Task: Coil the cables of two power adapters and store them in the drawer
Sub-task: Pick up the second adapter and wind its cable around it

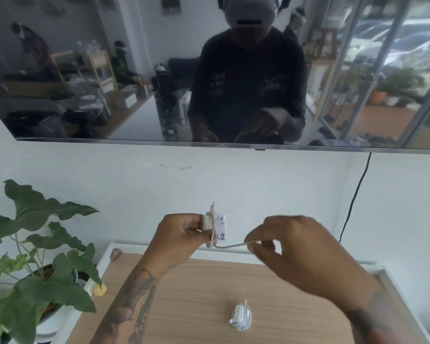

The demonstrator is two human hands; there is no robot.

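My left hand (178,235) grips a white power adapter (215,227) with a handwritten label, held up above the wooden table top (196,294). Its pale cable is wound around the adapter body in a few turns. A loose length of that cable (231,245) runs to the right, where my right hand (296,249) pinches it between thumb and fingers. A second white adapter (241,316) lies on the table lower down, its cable coiled around it in a bundle. No drawer shows in this view.
A leafy potted plant (35,256) stands at the table's left edge. A dark wall-mounted screen (134,70) hangs above, with a black cord (355,194) trailing down the wall at right. A small shell-like object (116,254) sits at the table's back left corner.
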